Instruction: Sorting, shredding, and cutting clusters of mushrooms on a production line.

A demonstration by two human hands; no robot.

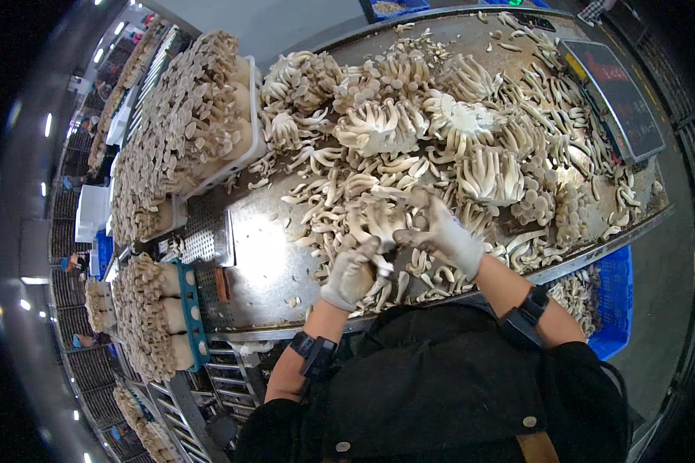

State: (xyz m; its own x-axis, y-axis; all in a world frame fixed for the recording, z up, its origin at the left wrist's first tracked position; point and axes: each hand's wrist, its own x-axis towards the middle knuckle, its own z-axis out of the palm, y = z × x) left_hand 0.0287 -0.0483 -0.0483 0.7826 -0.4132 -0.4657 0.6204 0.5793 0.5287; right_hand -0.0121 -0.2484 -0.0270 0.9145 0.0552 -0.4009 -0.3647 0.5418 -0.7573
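Pale grey-brown mushrooms lie over the metal table, some in clumps and many loose. Between my hands stands a mushroom clump (378, 218). My left hand (349, 279), in a whitish glove with dirty fingertips, is at its near left side. Its fingers are curled in around mushroom stems (380, 267), partly hidden by the hand. My right hand (449, 238), gloved too, reaches to the clump's right side with thumb and fingers apart. Whether its fingertips touch the clump I cannot tell. Larger clumps (382, 127) with pale cut bases lie beyond.
A white crate (253, 116) packed with mushrooms stands at the left, with a teal rack (189, 309) of mushroom bottles nearer. A wide blade (225, 241) with a wooden handle lies left on the table (259, 289). At right are a scale (619, 96) and, lower, a blue crate (615, 305).
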